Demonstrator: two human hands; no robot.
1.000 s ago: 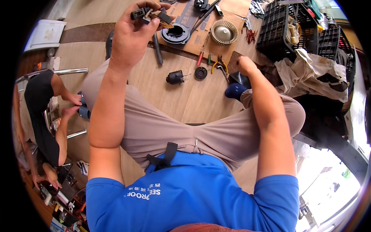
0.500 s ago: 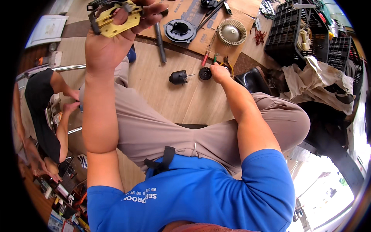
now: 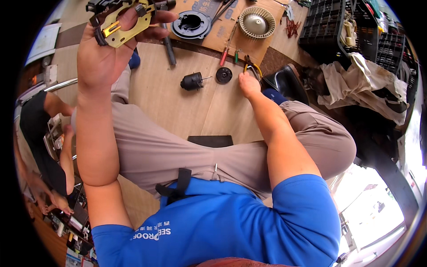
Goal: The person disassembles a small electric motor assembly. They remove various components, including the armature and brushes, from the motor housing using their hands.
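Raised at the upper left, my left hand [image 3: 101, 62] grips a yellowish metal plate [image 3: 119, 39] with black plastic parts along its edge and a large central hole. A finger shows through that hole. My right hand [image 3: 250, 84] reaches low to the floor, its fingers closed on a handle of yellow-handled pliers [image 3: 255, 66]; the fingertips are partly hidden. Left of it lie a round black cap [image 3: 223, 75] and a small black motor [image 3: 192, 82] with a thin shaft. Two screwdrivers, one red-handled [image 3: 223, 57] and one green-handled [image 3: 236, 55], lie just beyond.
On flattened cardboard [image 3: 267, 42] rest a white fan wheel [image 3: 257, 23] and a grey-black ring housing [image 3: 192, 26]. A dark tube [image 3: 169, 51] lies near my left hand. Black crates [image 3: 322, 31] and a beige cloth [image 3: 356, 84] are at right. Another person's arm [image 3: 66, 153] shows at left.
The view has shifted, moving most things left and up. My right hand has drawn back slightly from beside the black cap, at the pliers. The plate is turned differently in my left hand.
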